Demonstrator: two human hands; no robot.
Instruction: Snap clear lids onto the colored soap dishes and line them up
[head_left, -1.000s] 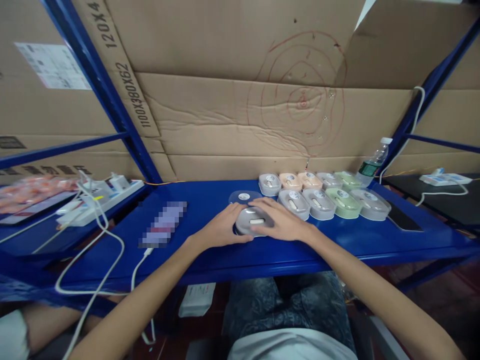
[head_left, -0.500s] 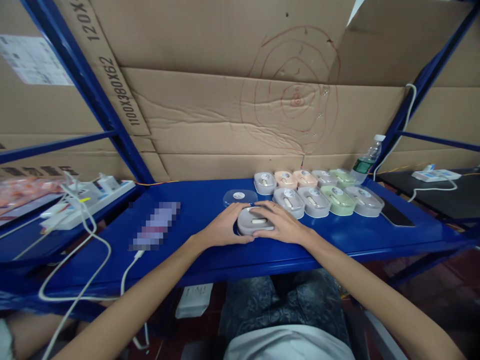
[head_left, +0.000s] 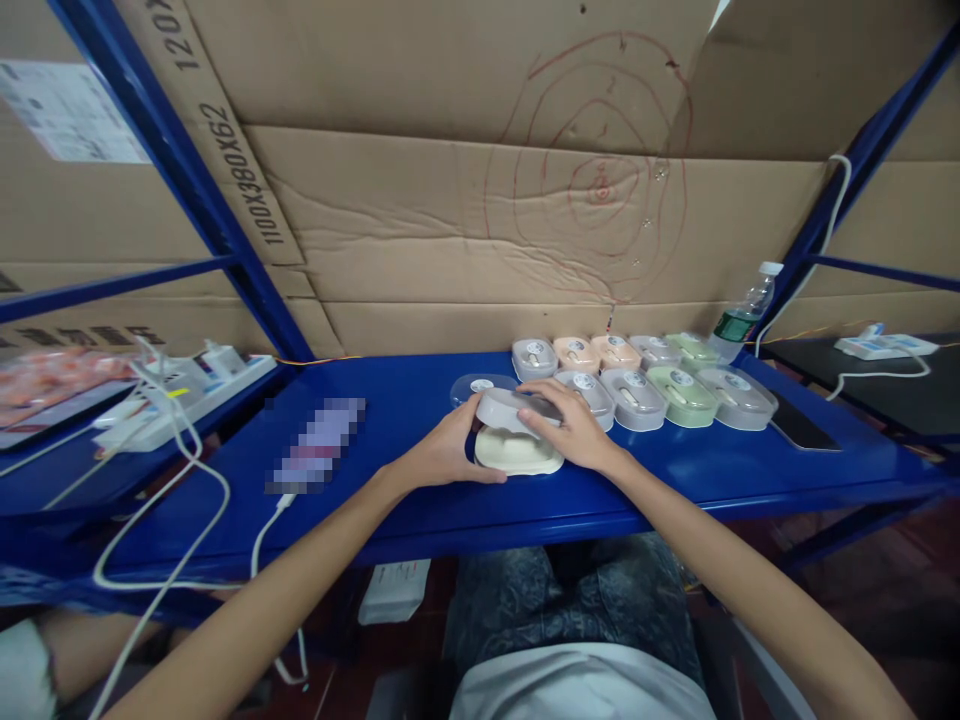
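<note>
My left hand [head_left: 448, 446] curls around the left side of a cream-coloured base [head_left: 517, 455] with rounded hollows, its thumb at the front. The base rests on the blue table. Above it, my right hand [head_left: 574, 428] grips a rounded grey plastic case part [head_left: 501, 410], which is tilted up and apart from the base at the front. The left fingertips are close to the grey part; whether they touch it is hidden. Just behind lies a clear lid [head_left: 469, 389] with a round white sticker.
Two rows of lidded plastic boxes [head_left: 634, 400] in grey, peach and green stand right of my hands. A water bottle [head_left: 742, 310] and a dark flat object [head_left: 806, 425] are farther right. Left are a blurred-out phone-like item [head_left: 319, 440], white cables [head_left: 214, 500] and power strips [head_left: 187, 400].
My right hand has lifted the grey case part off the cream base, uncovering its hollows. My left hand has stayed beside the base. The view has shifted slightly.
</note>
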